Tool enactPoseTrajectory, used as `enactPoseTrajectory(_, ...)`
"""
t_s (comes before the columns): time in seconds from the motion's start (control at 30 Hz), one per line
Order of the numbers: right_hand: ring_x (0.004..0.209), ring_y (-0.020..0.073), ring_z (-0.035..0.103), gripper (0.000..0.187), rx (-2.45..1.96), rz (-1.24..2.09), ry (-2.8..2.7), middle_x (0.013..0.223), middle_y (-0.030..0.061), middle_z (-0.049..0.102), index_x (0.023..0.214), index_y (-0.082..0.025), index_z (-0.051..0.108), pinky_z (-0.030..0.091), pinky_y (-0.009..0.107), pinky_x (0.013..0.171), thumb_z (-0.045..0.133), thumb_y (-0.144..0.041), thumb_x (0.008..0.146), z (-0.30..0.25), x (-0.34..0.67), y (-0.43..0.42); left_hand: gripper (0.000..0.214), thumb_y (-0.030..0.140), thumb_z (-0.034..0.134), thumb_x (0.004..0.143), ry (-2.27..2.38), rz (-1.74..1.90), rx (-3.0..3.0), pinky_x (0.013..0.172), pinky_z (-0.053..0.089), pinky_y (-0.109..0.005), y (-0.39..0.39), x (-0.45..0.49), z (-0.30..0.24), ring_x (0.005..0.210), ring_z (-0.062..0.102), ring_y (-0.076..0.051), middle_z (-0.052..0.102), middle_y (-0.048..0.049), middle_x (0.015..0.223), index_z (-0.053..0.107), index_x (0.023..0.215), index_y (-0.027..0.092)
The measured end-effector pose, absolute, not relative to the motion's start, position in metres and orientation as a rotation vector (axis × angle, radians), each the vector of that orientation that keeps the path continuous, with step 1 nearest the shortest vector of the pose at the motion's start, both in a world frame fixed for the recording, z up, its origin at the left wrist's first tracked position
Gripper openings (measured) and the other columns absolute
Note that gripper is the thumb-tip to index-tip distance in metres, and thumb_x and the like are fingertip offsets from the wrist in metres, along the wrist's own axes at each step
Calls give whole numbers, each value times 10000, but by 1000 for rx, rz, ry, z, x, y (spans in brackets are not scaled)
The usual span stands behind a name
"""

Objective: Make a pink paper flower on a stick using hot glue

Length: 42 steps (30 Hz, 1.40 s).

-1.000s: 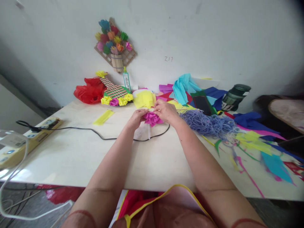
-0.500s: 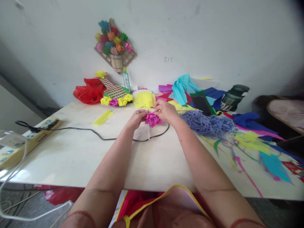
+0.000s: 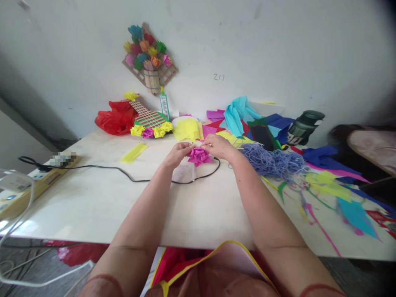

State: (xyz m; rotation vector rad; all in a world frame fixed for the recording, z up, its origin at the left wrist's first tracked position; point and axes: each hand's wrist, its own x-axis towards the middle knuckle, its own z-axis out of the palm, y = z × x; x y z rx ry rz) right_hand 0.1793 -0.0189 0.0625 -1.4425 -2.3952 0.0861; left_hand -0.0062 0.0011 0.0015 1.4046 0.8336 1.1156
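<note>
Both my hands meet over the middle of the white table (image 3: 93, 202). Between them sits a magenta crepe-paper flower (image 3: 198, 156) on a thin white stick (image 3: 193, 172) that points down toward me. My left hand (image 3: 177, 153) pinches the flower's left side with closed fingers. My right hand (image 3: 219, 146) is closed on the flower's upper right edge. Just behind the hands lies a crumpled yellow paper sheet (image 3: 187, 129).
A black cable (image 3: 123, 173) runs from a power strip (image 3: 37, 177) at the left to under my hands. A heap of purple yarn (image 3: 272, 161), coloured paper scraps (image 3: 334, 185), a dark jar (image 3: 305, 123), a red bag (image 3: 116, 117) and a glue bottle (image 3: 164, 104) crowd the back and right.
My right hand has slid slightly to the right along the flower's top edge, showing more of the magenta petals. My left hand has stayed where it was.
</note>
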Motion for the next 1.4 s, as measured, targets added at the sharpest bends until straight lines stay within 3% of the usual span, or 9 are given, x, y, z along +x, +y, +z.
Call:
enactPoseTrajectory(0.27, 861, 172, 596, 245, -1511, 82, -2433, 992, 51, 685, 892, -240, 777, 378, 262, 679, 558, -349, 902, 65, 180, -21, 468, 546, 811, 602, 818, 1105, 1414, 513, 326, -226, 1, -7, 1, 498, 409, -72, 500, 28, 528, 563, 581, 151)
enactPoseTrajectory(0.47, 914, 181, 601, 257, -1499, 15, -2417, 1077, 51, 667, 948, -259, 775, 383, 271, 692, 531, -335, 924, 63, 178, -21, 573, 616, 765, 603, 782, 1129, 1190, 536, 413, -236, 3, -7, 0, 556, 562, -123, 608, -4, 620, 684, 901, 134)
enactPoseTrajectory(0.67, 950, 202, 616, 266, -1536, -14, -2366, 1106, 73, 669, 994, -260, 776, 414, 285, 724, 527, -329, 935, 64, 176, -21, 621, 273, 833, 537, 684, 1127, 1173, 595, 448, -235, -1, -9, 2, 608, 623, -126, 691, -7, 749, 623, 1111, 160)
enactPoseTrajectory(0.8, 980, 204, 622, 260, -1564, -31, -2328, 1151, 70, 669, 1000, -269, 779, 437, 288, 754, 536, -333, 933, 63, 175, -22, 724, 179, 824, 521, 710, 1136, 1187, 663, 484, -261, -2, -4, 4, 659, 656, -143, 693, 13, 742, 563, 1196, 188)
enactPoseTrajectory(1.1, 1031, 218, 623, 288, -1618, -65, -2286, 1218, 78, 651, 1035, -246, 776, 464, 300, 798, 511, -306, 939, 64, 169, -25, 837, 135, 810, 486, 782, 1249, 1186, 641, 477, -254, -6, 10, 5, 591, 597, -114, 637, 69, 638, 491, 1258, 179)
enactPoseTrajectory(1.4, 965, 209, 632, 251, -1619, -87, -2265, 1174, 87, 678, 1015, -196, 743, 454, 293, 764, 518, -246, 915, 65, 166, -29, 558, 187, 821, 473, 837, 1246, 1202, 588, 477, -245, -4, 13, 3, 590, 605, -114, 656, 23, 696, 653, 1005, 156)
